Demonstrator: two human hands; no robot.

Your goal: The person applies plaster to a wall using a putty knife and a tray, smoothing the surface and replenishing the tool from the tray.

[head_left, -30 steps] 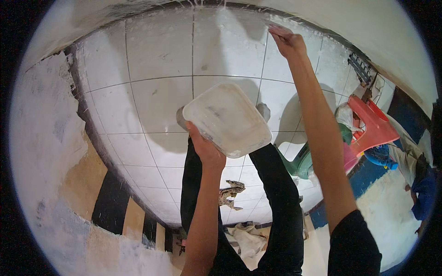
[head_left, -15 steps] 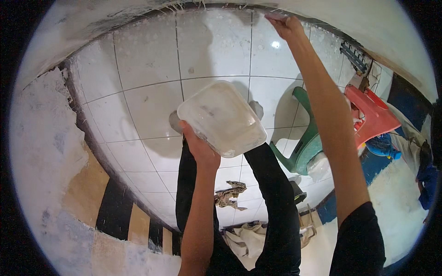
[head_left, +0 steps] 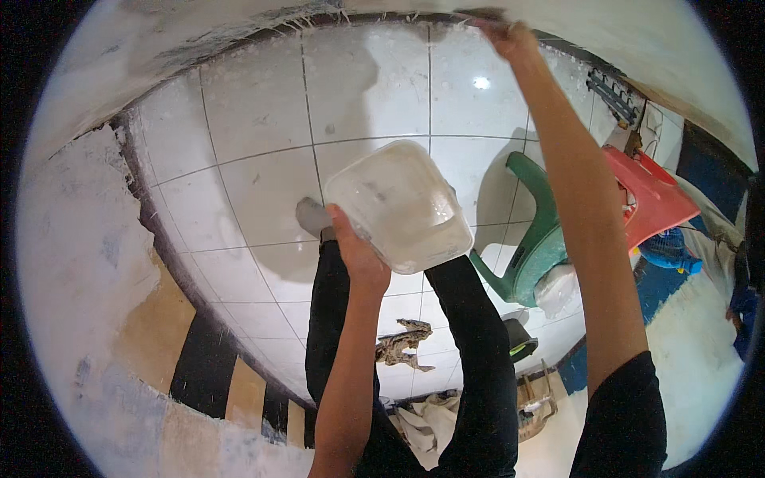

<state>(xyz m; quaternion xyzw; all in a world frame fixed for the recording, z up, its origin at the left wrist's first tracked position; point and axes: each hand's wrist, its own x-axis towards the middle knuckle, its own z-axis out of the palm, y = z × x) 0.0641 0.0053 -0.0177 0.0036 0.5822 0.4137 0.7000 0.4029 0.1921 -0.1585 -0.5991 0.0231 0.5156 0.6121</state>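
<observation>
My left hand [head_left: 360,253] grips the near-left edge of a white translucent plastic tub [head_left: 398,209], its thumb over the rim. The tub is tilted and has pale, pasty smears inside it. At the far edge of the floor my right hand [head_left: 512,40] reaches up to the far wall [head_left: 382,6]. Its fingers are closed round a thin, flat tool [head_left: 478,13] that lies close against the wall; motion blur hides its exact kind.
On the right a green plastic stool [head_left: 530,247] lies on its side, with a red stool [head_left: 649,199] beyond it. A blue bottle [head_left: 669,251] is beside that. A crumpled rag [head_left: 402,346] rests on the tiled floor [head_left: 263,191] between my legs. Patchy wall [head_left: 88,263] rises at left.
My right hand has shifted slightly right, with the flat tool now against the wall. The tub in my left hand has moved a little to the right.
</observation>
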